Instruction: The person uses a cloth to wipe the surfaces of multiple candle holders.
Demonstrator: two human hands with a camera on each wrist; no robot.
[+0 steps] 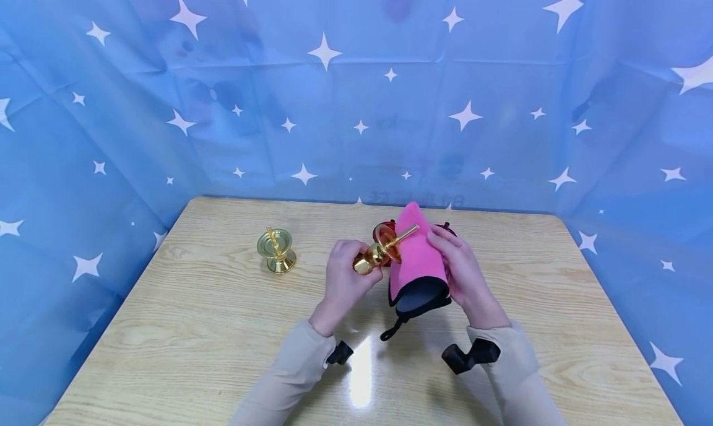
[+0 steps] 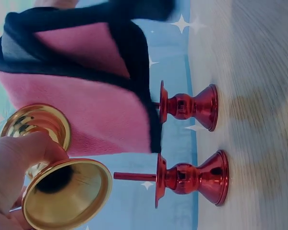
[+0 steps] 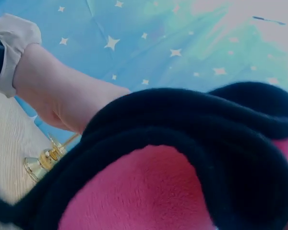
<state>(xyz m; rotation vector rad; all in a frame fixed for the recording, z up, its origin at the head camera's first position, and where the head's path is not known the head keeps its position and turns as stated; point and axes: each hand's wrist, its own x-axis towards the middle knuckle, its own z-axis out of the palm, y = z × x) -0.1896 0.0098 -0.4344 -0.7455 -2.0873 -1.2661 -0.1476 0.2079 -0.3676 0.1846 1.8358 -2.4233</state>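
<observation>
In the head view my left hand (image 1: 346, 272) grips a gold candlestick (image 1: 365, 263) by its stem. The candlestick is tilted, its thin spike pointing up and right over the pink cloth (image 1: 419, 256). That cloth has black edging and a small hanging loop, and it is folded or bunched into a hollow shape. My right hand (image 1: 466, 276) holds it from the right side. The left wrist view shows the gold candlestick's hollow base (image 2: 67, 194) facing the camera, with fingers around its stem. Cloth fills much of the right wrist view, hiding the right fingers.
Two red candlesticks (image 2: 185, 106) stand upright on the wooden table (image 1: 184, 327), behind the cloth and mostly hidden by it in the head view. A second gold candlestick (image 1: 281, 262) stands to the left. Blue star-patterned curtains (image 1: 356, 91) hang around the table.
</observation>
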